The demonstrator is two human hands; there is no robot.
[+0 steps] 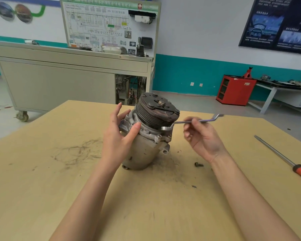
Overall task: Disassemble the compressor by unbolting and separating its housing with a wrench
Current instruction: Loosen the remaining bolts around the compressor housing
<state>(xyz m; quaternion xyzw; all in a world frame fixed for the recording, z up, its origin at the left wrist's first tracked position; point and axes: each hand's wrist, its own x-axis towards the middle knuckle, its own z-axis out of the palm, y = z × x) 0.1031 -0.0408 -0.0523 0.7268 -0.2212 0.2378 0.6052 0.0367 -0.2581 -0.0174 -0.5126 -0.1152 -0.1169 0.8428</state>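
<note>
While the left hand [118,136] braces the tilted compressor [142,150] at the centre of the worktop [42,180], its grip wide, palm and thumb pressing so the housing cannot turn, the right hand [203,138] pinches the offset ring wrench [198,121] mid-shank, ring end at the flange's 3 o'clock. A loose bolt [199,164] lies at 5 o'clock.

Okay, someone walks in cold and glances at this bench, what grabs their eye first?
The grey compressor, its dark grooved pulley on top, stands in the middle of the table, with the left hand resting against it. The right hand pinches a slim wrench whose ring end sits just under the pulley. A loose bolt lies just right of the compressor, and an orange-handled screwdriver lies at the table's right edge.
</note>
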